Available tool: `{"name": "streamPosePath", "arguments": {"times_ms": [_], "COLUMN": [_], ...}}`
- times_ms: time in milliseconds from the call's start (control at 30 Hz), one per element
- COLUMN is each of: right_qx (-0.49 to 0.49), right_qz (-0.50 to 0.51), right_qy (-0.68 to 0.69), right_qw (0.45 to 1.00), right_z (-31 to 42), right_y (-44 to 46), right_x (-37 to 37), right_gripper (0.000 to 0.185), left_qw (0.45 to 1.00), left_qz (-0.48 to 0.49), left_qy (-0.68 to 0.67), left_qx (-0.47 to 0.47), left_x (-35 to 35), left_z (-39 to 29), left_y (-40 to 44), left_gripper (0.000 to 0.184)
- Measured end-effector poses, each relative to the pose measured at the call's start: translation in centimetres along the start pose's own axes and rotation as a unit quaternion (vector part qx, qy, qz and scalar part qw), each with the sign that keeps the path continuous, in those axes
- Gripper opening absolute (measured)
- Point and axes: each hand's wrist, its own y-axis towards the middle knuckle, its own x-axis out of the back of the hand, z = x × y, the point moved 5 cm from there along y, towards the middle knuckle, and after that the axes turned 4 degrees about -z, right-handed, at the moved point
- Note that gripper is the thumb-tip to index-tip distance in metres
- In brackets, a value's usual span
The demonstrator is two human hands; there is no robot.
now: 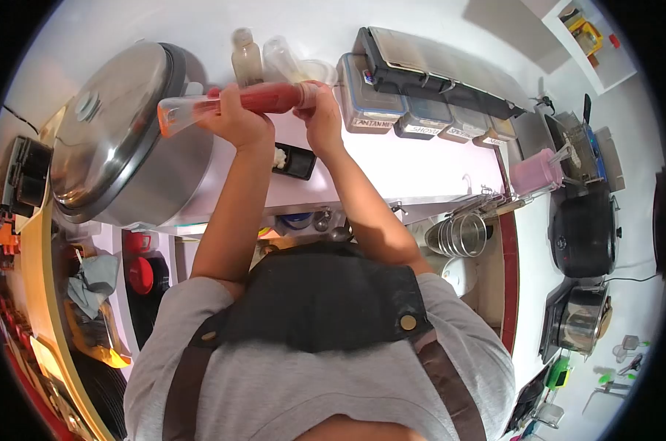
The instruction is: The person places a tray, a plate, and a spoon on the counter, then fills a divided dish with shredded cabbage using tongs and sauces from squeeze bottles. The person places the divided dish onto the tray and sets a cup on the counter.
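A clear plastic bottle with red liquid or sauce (270, 98) is held up sideways above the counter. My left hand (241, 123) wraps round its middle. My right hand (323, 121) closes on the pale end at the right, where fingers hide part of it. The bottle's left end looks clear, with an orange spot, and is slightly blurred. Below, between my forearms, a small black tray (298, 163) with something white in it rests on the counter. Behind my hands stand a clear bottle (246, 59) and another translucent container (280, 59) lying tilted.
A large lidded steel cooker (145, 173) stands at my left. Labelled lidded containers (372, 103) line the back right, below a long black case with a clear lid (443, 67). Farther right are a pink container (535, 173), a black pot (584, 234) and hanging wire strainers (465, 235).
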Motion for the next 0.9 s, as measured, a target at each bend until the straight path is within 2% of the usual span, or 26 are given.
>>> {"name": "streamPosePath", "arguments": {"times_ms": [33,100,167,200,233,267,300,367,400,533,633,700,733,800,833,900], "right_qx": [-0.103,-0.096,-0.096,-0.114,-0.13,-0.116,-0.119,-0.104,-0.133,-0.164,-0.168,-0.127,-0.126,-0.236,-0.237,-0.326], "right_qz": [-0.012,-0.029,-0.053,-0.045,-0.038,-0.029,-0.039,-0.017,-0.061,-0.079,-0.119,-0.082,-0.08,-0.056,-0.055,-0.04], "right_qy": [0.069,0.073,0.078,0.191,0.301,0.349,0.353,0.409,0.421,0.401,0.409,0.497,0.495,0.423,0.422,0.198], "right_qw": [0.992,0.992,0.991,0.974,0.944,0.929,0.927,0.906,0.895,0.898,0.889,0.855,0.856,0.873,0.873,0.924], "right_z": [-0.5,0.5,0.5,0.0,-0.5,0.5,-0.1,0.2,-0.1,0.1,-2.0,-3.7,-3.1,-1.8,-2.3,-4.8], "right_y": [0.1,0.1,0.1,0.7,1.1,1.2,1.2,1.9,1.9,1.5,1.8,2.3,2.1,0.8,0.6,-0.2], "right_x": [-0.4,-1.3,-1.5,-1.7,-1.9,-2.4,-2.2,-2.7,-2.5,-2.7,-1.5,-0.2,-0.2,-0.7,0.5,3.9], "right_gripper": [0.042,0.042,0.042,0.039,0.036,0.029,0.029,0.021,0.015,0.017,0.022,0.023,0.023,0.028,0.028,0.027], "left_qw": [1.0,0.998,0.988,0.989,0.973,0.951,0.952,0.899,0.879,0.873,0.888,0.961,0.961,0.942,0.943,0.889], "left_qz": [-0.007,-0.01,0.068,0.07,0.13,0.19,0.193,0.301,0.328,0.352,0.346,0.254,0.253,0.331,0.329,0.456], "left_qy": [-0.006,-0.013,-0.011,-0.005,0.015,0.037,0.045,0.089,0.126,0.12,0.073,-0.067,-0.07,-0.031,-0.032,0.032], "left_qx": [-0.026,-0.053,-0.135,-0.133,-0.189,-0.241,-0.235,-0.305,-0.321,-0.316,-0.293,-0.082,-0.083,-0.045,-0.046,0.017], "left_x": [-0.2,-0.8,-1.4,-1.3,-1.9,-2.2,-1.9,-2.8,-2.8,-3.1,-3.0,-2.3,-2.2,-2.6,-2.6,-3.7], "left_z": [-0.1,0.0,-0.4,-0.2,-0.6,-1.0,-1.1,-1.6,-1.6,-1.9,-1.7,-0.5,-0.6,-0.5,-0.7,-0.4], "left_y": [0.0,-0.2,-1.0,-1.3,-1.9,-2.7,-2.8,-3.5,-3.4,-3.5,-3.8,-2.8,-2.6,-2.5,-2.0,-1.7], "left_gripper": [0.034,0.039,0.051,0.051,0.055,0.06,0.06,0.069,0.074,0.073,0.07,0.067,0.067,0.067,0.067,0.073]}}
